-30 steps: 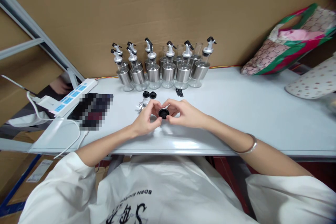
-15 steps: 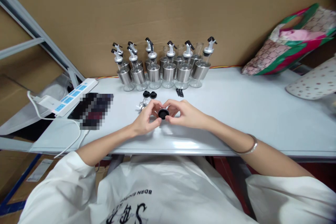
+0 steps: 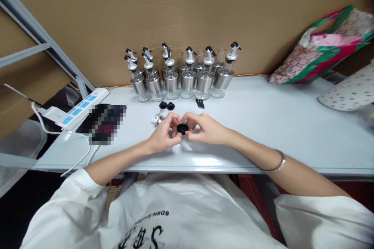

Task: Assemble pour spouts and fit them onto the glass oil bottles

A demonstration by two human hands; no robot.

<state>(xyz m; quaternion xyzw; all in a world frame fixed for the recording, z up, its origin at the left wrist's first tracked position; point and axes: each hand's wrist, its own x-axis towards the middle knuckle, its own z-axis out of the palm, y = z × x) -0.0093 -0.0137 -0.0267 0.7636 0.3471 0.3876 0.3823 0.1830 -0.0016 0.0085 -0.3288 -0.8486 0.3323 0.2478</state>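
Note:
Between the fingertips of my left hand (image 3: 165, 134) and my right hand (image 3: 204, 127) is a bottle pourer stopper (image 3: 182, 128), its round black underside turned toward me and a silver edge just showing above. Both hands are closed on it, above the table's front part. Beyond my left hand lie silver pourer parts (image 3: 159, 117), partly hidden by the fingers. Two black rubber stoppers (image 3: 166, 106) sit behind them. A few small black flip levers (image 3: 200, 103) lie farther back, to the right.
Several glass and steel oil bottles (image 3: 187, 81), many with pourers fitted, stand along the cardboard wall. A power strip (image 3: 84, 108) with a white cable and a blurred-out dark device (image 3: 102, 124) are at left. A patterned bag (image 3: 312, 54) rests at the back right of the table (image 3: 277, 124).
The stopper is tilted slightly more, so its black underside shows further. My hands have shifted only slightly and still hold it; the bottles and loose parts stay put.

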